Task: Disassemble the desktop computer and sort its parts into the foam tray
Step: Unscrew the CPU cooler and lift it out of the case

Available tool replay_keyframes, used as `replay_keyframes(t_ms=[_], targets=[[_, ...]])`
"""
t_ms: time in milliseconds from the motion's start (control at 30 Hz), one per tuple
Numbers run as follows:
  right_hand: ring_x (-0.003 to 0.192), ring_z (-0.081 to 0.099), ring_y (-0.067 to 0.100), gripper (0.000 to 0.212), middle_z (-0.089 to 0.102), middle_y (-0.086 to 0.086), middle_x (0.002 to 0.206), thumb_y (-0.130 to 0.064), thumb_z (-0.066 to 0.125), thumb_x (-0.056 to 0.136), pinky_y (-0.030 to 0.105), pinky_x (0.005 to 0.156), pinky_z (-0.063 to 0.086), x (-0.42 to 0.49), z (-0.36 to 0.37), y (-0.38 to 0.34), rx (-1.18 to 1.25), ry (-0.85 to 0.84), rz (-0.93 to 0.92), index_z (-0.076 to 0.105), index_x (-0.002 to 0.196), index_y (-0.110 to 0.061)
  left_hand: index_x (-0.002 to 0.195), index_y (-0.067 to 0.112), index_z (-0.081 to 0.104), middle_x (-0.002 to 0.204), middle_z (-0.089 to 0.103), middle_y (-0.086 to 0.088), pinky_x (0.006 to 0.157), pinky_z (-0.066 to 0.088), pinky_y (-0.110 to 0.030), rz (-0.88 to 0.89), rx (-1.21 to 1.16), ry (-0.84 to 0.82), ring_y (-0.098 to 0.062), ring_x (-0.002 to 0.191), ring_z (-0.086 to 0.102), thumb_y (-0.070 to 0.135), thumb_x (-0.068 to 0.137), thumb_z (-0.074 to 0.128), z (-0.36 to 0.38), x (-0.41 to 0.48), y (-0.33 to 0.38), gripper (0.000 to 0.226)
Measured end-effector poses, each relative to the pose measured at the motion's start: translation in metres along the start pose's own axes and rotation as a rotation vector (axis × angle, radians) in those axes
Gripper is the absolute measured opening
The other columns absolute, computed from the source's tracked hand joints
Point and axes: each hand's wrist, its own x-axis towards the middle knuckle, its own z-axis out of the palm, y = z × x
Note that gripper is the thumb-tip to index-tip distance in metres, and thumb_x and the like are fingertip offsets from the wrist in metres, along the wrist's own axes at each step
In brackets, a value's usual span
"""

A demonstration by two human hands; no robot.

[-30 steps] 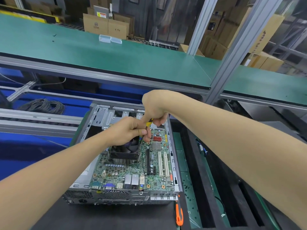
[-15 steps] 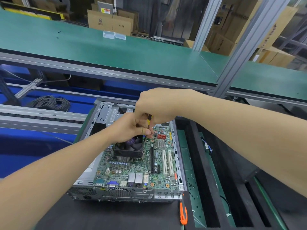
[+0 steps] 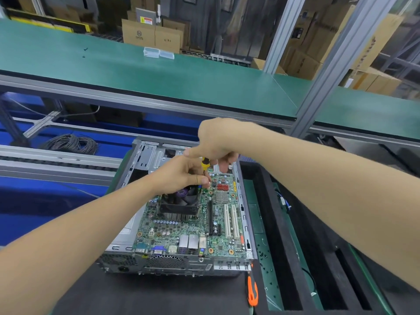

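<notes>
An open desktop computer case (image 3: 127,260) lies on a black mat, its green motherboard (image 3: 218,237) exposed with a black fan and heatsink (image 3: 179,204) near the back. My right hand (image 3: 216,142) grips a yellow-handled screwdriver (image 3: 205,164) upright over the board's far part. My left hand (image 3: 181,176) pinches the screwdriver's shaft low down, just above the board beside the fan. The tip is hidden by my fingers. The black foam tray (image 3: 288,258) lies right of the case.
An orange-handled tool (image 3: 252,292) lies at the case's front right corner. Small black screws (image 3: 264,255) are scattered in the tray's green-floored slot. A coil of cable (image 3: 70,143) lies at the left rear. A green shelf (image 3: 136,71) and an aluminium post (image 3: 329,71) stand behind.
My hands stay on the screwdriver above the board; my right hand has turned slightly on the handle. The camera has shifted a little, nothing else has moved.
</notes>
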Motion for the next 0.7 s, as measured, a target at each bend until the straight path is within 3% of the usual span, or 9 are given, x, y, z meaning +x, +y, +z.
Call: replay_keyframes(t_ms=[100, 167, 267, 333, 400, 500, 700], targets=[[0.045, 0.057, 0.022, 0.049, 0.076, 0.006, 0.064, -0.044, 0.05, 0.107, 0.025, 0.055, 0.052, 0.004, 0.0, -0.002, 0.099, -0.003, 0.002, 0.068, 0.089, -0.001, 0.124, 0.038, 0.058, 0.102, 0.079, 0.003, 0.086, 0.048, -0.017, 0.063, -0.078, -0.086, -0.008, 0.093, 0.069, 0.024, 0.1, 0.066, -0.003, -0.003, 0.006, 0.029], [0.054, 0.06, 0.024, 0.04, 0.077, 0.008, 0.07, -0.034, 0.055, 0.106, 0.029, 0.062, 0.055, 0.006, -0.001, 0.0, 0.171, -0.032, -0.003, 0.068, 0.091, 0.0, 0.135, 0.03, 0.051, 0.114, 0.077, -0.002, 0.097, 0.05, -0.021, 0.102, -0.2, -0.163, -0.016, 0.108, 0.071, 0.018, 0.104, 0.059, -0.002, -0.002, 0.009, 0.034], [0.057, 0.064, 0.02, 0.033, 0.076, 0.003, 0.065, -0.03, 0.064, 0.102, 0.031, 0.074, 0.061, 0.007, 0.0, 0.002, 0.16, -0.061, -0.081, 0.066, 0.081, -0.004, 0.117, 0.018, 0.07, 0.107, 0.079, -0.004, 0.094, 0.048, -0.012, 0.091, -0.187, -0.146, -0.016, 0.107, 0.073, 0.012, 0.105, 0.057, 0.001, 0.001, 0.006, 0.019], [0.055, 0.065, 0.016, 0.03, 0.072, -0.001, 0.058, -0.029, 0.069, 0.096, 0.027, 0.066, 0.058, 0.006, -0.001, 0.007, 0.106, -0.054, -0.158, 0.067, 0.076, -0.007, 0.104, 0.016, 0.077, 0.099, 0.08, -0.001, 0.092, 0.048, -0.01, 0.092, -0.122, -0.138, -0.014, 0.104, 0.074, 0.015, 0.103, 0.06, 0.001, 0.002, 0.002, 0.017], [0.051, 0.064, 0.009, 0.021, 0.07, -0.007, 0.055, -0.029, 0.072, 0.091, 0.023, 0.058, 0.049, 0.003, -0.001, 0.013, 0.014, -0.014, -0.238, 0.069, 0.081, -0.011, 0.103, 0.017, 0.077, 0.097, 0.08, 0.0, 0.093, 0.05, -0.014, 0.085, -0.122, -0.149, -0.014, 0.103, 0.074, 0.017, 0.103, 0.061, 0.001, 0.002, 0.0, 0.016], [0.054, 0.064, 0.007, 0.012, 0.068, -0.01, 0.054, -0.025, 0.077, 0.084, 0.025, 0.06, 0.05, 0.004, -0.001, 0.017, -0.095, 0.063, -0.355, 0.068, 0.079, -0.02, 0.104, 0.017, 0.077, 0.097, 0.08, -0.001, 0.096, 0.051, -0.018, 0.076, -0.156, -0.154, -0.015, 0.104, 0.074, 0.015, 0.103, 0.061, 0.001, 0.003, -0.002, 0.016], [0.063, 0.054, 0.006, 0.022, 0.062, -0.008, 0.065, -0.015, 0.082, 0.077, 0.034, 0.054, 0.05, 0.01, 0.0, 0.012, -0.323, 0.153, -0.638, 0.063, 0.072, -0.027, 0.107, 0.009, 0.076, 0.099, 0.08, -0.003, 0.096, 0.048, -0.013, 0.061, -0.184, -0.145, -0.015, 0.106, 0.073, 0.014, 0.101, 0.063, -0.002, 0.001, -0.002, 0.015]])
